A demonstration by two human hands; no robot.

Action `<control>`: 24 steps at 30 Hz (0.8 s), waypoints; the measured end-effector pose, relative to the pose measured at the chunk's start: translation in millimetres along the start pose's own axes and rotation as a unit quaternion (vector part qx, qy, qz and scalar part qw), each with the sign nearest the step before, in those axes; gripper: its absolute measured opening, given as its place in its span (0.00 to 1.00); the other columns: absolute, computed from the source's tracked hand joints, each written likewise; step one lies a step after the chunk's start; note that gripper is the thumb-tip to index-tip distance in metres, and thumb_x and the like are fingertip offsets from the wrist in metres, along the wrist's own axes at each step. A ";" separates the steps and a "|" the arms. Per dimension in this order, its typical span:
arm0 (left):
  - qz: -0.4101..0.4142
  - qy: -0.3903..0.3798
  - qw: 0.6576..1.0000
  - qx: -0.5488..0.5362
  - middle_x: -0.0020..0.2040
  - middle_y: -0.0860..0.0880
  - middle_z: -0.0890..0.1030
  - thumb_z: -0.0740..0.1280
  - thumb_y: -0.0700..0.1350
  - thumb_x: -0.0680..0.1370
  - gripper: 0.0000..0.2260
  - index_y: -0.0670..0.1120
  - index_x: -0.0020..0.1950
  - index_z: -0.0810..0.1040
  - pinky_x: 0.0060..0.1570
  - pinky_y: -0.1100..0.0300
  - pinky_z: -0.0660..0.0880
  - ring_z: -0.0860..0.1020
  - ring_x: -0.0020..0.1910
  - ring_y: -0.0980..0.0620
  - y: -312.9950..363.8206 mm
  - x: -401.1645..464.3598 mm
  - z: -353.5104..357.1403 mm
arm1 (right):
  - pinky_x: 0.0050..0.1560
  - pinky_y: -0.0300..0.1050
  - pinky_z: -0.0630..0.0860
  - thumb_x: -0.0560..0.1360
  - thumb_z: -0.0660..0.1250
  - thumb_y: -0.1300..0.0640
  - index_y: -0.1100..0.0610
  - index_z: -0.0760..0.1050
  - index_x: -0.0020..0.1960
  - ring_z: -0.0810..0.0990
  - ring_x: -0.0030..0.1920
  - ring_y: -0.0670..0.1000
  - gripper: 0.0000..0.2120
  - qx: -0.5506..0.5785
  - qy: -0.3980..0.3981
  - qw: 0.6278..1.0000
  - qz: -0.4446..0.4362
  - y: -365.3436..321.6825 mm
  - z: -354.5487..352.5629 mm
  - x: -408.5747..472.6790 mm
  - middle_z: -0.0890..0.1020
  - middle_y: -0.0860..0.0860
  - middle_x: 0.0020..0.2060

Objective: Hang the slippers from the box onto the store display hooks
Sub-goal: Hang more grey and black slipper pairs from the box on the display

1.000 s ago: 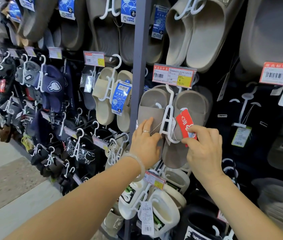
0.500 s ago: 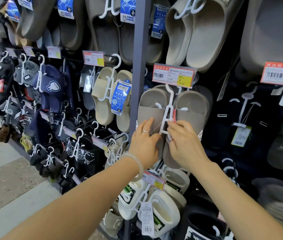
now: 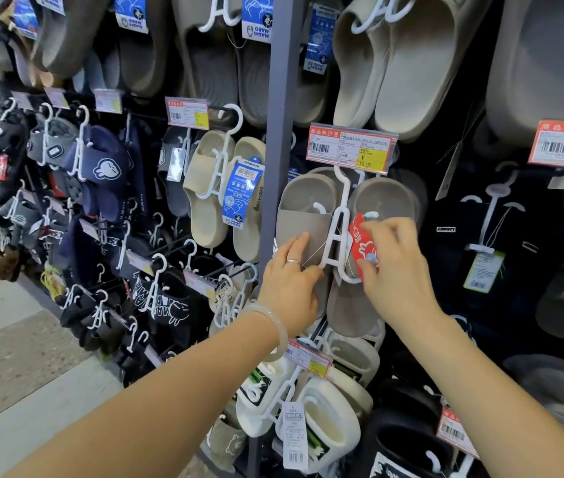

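In a slipper aisle, you are finishing off a pair of taupe slippers (image 3: 311, 208) already hanging by their white hanger (image 3: 337, 232) from a display hook (image 3: 339, 172) under the price label (image 3: 351, 146); the box named in the task is not showing. Your left hand (image 3: 291, 281) is staying where it was a second ago, fingers loosely spread and lying flat on the left slipper's strap, steadying the pair. Your right hand (image 3: 394, 270) is the one that is changing things: half a second ago the red tag (image 3: 360, 248) was almost hidden behind the fingers at the hanger; now you are drawing it back out to the right of the hanger's stem, pinching it between thumb and fingertips so its printed face is showing. Judging from this, the hanging itself is looking done and you are only dressing the tag before letting go.

Scanning the wall from the left: dark novelty slippers (image 3: 101, 174) are crowding black hooks above a pale tiled floor (image 3: 15, 339); cream slides (image 3: 211, 188) with a blue card are hanging just left of a grey upright post (image 3: 279, 132); white slippers (image 3: 325, 419) are sitting below your pair; to the right, black slippers are blending into the dark backing, and big beige slides (image 3: 411, 63) are filling the row above
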State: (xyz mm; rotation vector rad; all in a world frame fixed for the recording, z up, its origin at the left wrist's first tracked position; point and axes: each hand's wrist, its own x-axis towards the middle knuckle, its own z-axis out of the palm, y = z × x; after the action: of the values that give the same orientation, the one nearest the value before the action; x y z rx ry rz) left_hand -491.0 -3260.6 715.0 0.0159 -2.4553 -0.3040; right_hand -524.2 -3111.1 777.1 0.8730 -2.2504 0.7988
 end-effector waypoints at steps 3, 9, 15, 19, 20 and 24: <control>-0.002 -0.015 1.000 0.001 0.75 0.39 0.56 0.68 0.39 0.68 0.15 0.41 0.55 0.79 0.68 0.41 0.59 0.55 0.73 0.37 1.0 -0.1 -1.3 | 0.46 0.50 0.74 0.73 0.67 0.54 0.54 0.71 0.51 0.77 0.48 0.57 0.09 -0.022 -0.056 0.990 0.129 -2.3 -3.3 11.3 0.77 0.52 0.49; 0.005 -0.019 1.000 0.005 0.73 0.37 0.60 0.70 0.38 0.66 0.15 0.41 0.52 0.80 0.65 0.39 0.62 0.58 0.71 0.34 -2.2 1.3 -1.0 | 0.45 0.52 0.78 0.73 0.66 0.56 0.56 0.78 0.33 0.79 0.44 0.58 0.11 -0.022 -0.116 0.975 0.191 -4.6 -6.8 25.5 0.82 0.55 0.37; 0.005 -0.004 1.000 -0.003 0.72 0.36 0.62 0.71 0.37 0.64 0.14 0.41 0.50 0.81 0.63 0.38 0.64 0.61 0.70 0.32 -1.6 0.0 -0.1 | 0.46 0.57 0.79 0.73 0.61 0.64 0.69 0.78 0.41 0.80 0.43 0.63 0.09 -0.008 -0.081 0.982 0.168 -4.2 -0.7 31.8 0.82 0.63 0.38; 0.001 -0.029 0.999 0.016 0.76 0.40 0.54 0.68 0.39 0.70 0.15 0.42 0.56 0.78 0.69 0.43 0.57 0.53 0.74 0.38 0.9 0.5 -2.6 | 0.47 0.53 0.74 0.76 0.58 0.63 0.66 0.75 0.48 0.77 0.48 0.62 0.09 -0.034 -0.044 0.990 0.133 -7.4 5.2 26.7 0.80 0.61 0.45; 0.001 -0.029 0.999 0.018 0.76 0.41 0.53 0.68 0.40 0.70 0.15 0.42 0.57 0.78 0.69 0.44 0.57 0.52 0.74 0.38 1.0 0.7 -3.4 | 0.47 0.53 0.73 0.77 0.58 0.62 0.65 0.74 0.49 0.77 0.48 0.63 0.09 -0.040 -0.038 0.991 0.125 -7.8 7.3 26.0 0.80 0.61 0.46; 0.000 -0.054 0.998 0.032 0.77 0.43 0.50 0.66 0.41 0.72 0.16 0.44 0.59 0.77 0.71 0.46 0.55 0.49 0.75 0.41 0.7 1.4 -3.0 | 0.45 0.52 0.74 0.78 0.58 0.61 0.65 0.74 0.49 0.78 0.46 0.62 0.09 -0.061 -0.033 0.992 0.109 -3.4 12.8 28.7 0.80 0.61 0.45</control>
State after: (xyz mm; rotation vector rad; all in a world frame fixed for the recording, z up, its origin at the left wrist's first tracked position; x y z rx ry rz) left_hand -490.2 -3260.7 718.3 0.0271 -2.5718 -0.2318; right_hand -543.1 -3133.0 789.8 0.6126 -2.4545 0.7259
